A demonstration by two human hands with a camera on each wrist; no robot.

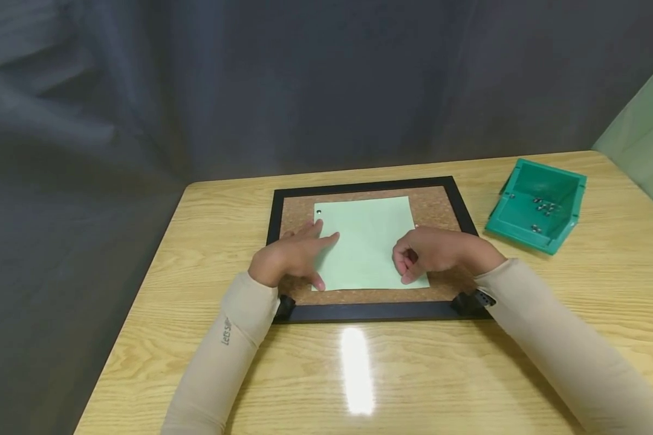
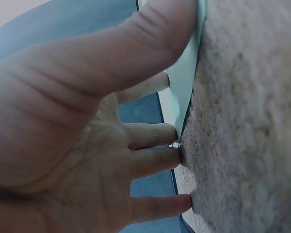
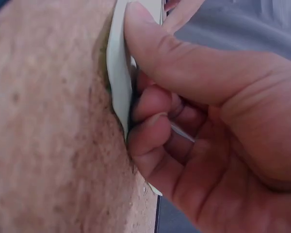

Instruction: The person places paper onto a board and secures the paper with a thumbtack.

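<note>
A pale green sheet of paper (image 1: 366, 241) lies on a black-framed corkboard (image 1: 370, 295). A small metallic pin (image 1: 318, 211) sits at the sheet's upper left corner. My left hand (image 1: 298, 252) rests with spread, straight fingers along the sheet's left edge; in the left wrist view some fingertips (image 2: 161, 133) touch the paper and others the bare cork. At the right edge, my right hand (image 1: 432, 251) has its fingers curled against the sheet. In the right wrist view its thumb (image 3: 155, 43) lies along the paper, and nothing shows inside the curled fingers.
To the right of the board, a green bin (image 1: 514, 220) holds several small metallic pins (image 1: 544, 207). The board lies on a wooden table (image 1: 283, 374) with a dark curtain (image 1: 326, 84) behind it.
</note>
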